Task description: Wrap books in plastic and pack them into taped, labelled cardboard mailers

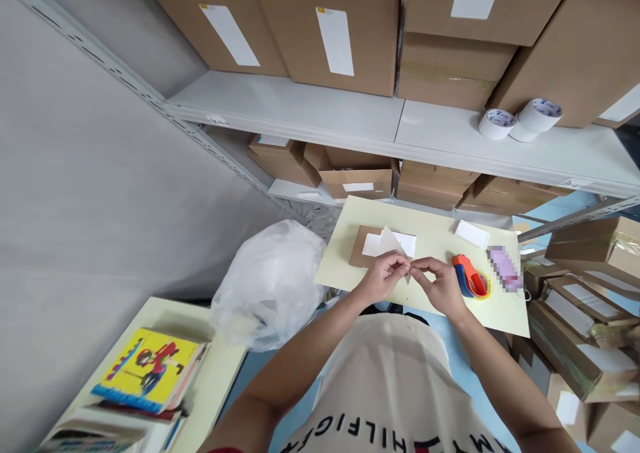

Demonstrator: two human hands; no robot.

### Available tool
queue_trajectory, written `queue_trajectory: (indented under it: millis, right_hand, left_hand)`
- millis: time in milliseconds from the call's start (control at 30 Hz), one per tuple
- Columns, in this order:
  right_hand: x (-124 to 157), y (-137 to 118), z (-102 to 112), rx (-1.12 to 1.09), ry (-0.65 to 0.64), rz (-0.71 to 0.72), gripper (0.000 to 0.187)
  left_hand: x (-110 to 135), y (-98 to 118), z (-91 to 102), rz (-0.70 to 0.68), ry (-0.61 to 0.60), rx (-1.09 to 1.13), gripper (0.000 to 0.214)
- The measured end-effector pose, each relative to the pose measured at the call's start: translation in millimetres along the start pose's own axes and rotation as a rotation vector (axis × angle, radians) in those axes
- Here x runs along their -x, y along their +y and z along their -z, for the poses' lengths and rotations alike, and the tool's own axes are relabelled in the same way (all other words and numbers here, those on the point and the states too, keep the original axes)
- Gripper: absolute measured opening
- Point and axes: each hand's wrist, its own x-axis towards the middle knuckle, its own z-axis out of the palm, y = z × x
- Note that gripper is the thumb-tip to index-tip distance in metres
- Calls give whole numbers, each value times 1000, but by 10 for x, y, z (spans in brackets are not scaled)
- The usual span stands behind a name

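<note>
My left hand (385,275) and my right hand (440,286) meet over the small cream table, fingertips pinched together. Between them is a thin whitish label sheet (393,241), held at a slant with one corner pointing away from me. Just beyond my fingers lies a flat brown cardboard piece (359,246) with white paper labels (407,243) on top; the sheet partly covers them. To the right of my right hand sits an orange and blue tape dispenser (465,273) with a yellow-edged roll. The exact grip at the fingertips is too small to make out.
A stack of white slips (471,233) and a pixelated purple item (505,268) lie on the table's right. A stuffed plastic bag (270,280) stands left, near books (145,370). Shelves ahead hold cartons (345,33) and tape rolls (497,124); more boxes (575,346) crowd the right.
</note>
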Motion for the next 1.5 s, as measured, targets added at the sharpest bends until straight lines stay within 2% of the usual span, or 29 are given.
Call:
queue_trajectory:
  millis: [100, 167, 333, 533, 667, 800, 967, 1100, 1267, 1500]
  right_hand:
    - [14, 65, 34, -73, -20, -29, 23]
    - [15, 94, 34, -77, -16, -15, 23]
    - [-10, 96, 2, 34, -27, 78, 20]
    - [-51, 64, -56, 250, -26, 264, 19]
    - [-77, 72, -104, 406, -20, 339, 21]
    - [-68, 111, -124, 491, 6, 400, 23]
    - [-22, 88, -53, 472, -32, 350, 22]
    - [7, -6, 58, 270, -86, 231, 21]
    - [39, -55, 177, 49, -104, 90, 28]
    - [109, -43, 224, 18, -123, 83, 24]
  left_hand:
    - [48, 59, -73, -38, 22, -124, 34]
    - [91, 62, -113, -12, 48, -128, 33]
    - [188, -17, -122, 179, 96, 106, 31]
    - [161, -19, 7, 228, 98, 166, 29]
    - [119, 37, 70, 230, 121, 72, 24]
    - [105, 74, 62, 176, 140, -64, 19]
    - [99, 89, -5, 146, 150, -125, 19]
    - [112, 96, -52, 122, 74, -75, 23]
    - [171, 149, -135, 7, 8, -140, 26]
    - [223, 164, -199, -14, -30, -222, 24]
